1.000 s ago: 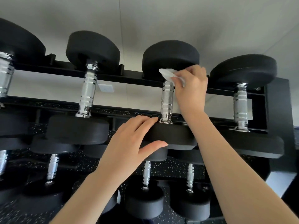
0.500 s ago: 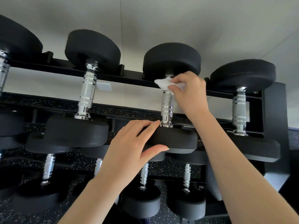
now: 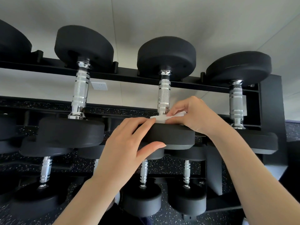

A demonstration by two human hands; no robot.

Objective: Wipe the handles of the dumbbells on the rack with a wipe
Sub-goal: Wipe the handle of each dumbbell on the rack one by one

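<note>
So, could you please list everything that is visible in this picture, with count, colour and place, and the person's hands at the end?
Top-row dumbbells: four, the leftmost cut off; black heads, chrome handles; lying across the rack's upper rails.
Lower-row dumbbells: at least four, more partly hidden; black and chrome; on the tier below.
Rack: one, black, spanning the view.
Wipe: one, white; at the near end of the third top dumbbell's handle.
Wall socket: one, white; on the wall behind the rack.
Floor: black with white specks, seen behind the lower row.
Left hand: grips the near head of the third dumbbell.
Right hand: pinches the wipe against the handle.
</note>
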